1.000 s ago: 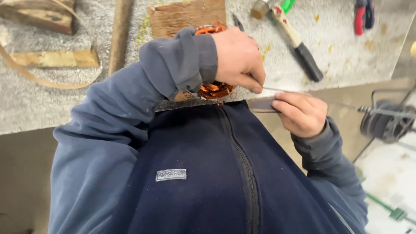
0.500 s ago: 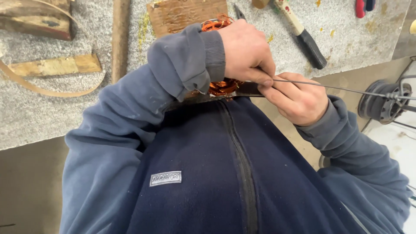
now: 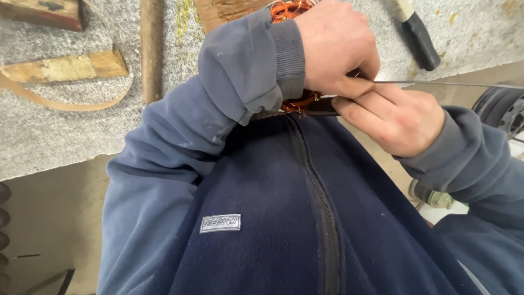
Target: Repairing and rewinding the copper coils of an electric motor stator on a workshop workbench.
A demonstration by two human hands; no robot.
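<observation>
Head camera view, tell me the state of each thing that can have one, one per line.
Left hand: closed, pinching a thin metal strip.
Right hand: closed, fingers at the strip.
Copper wire coil: mostly hidden under the left hand.
Black-handled tool: lying on the bench.
Wooden block: lying flat.

A speckled grey workbench (image 3: 65, 131) carries wooden blocks (image 3: 65, 66), a wooden handle (image 3: 151, 49) and a black-handled tool (image 3: 420, 35).

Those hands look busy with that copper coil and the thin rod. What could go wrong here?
The thin metal rod is pinched between the left hand and right hand, so a slip might jab a finger. The copper winding is pressed at the bench edge against the body; it might drop or snag the sleeve.
</observation>
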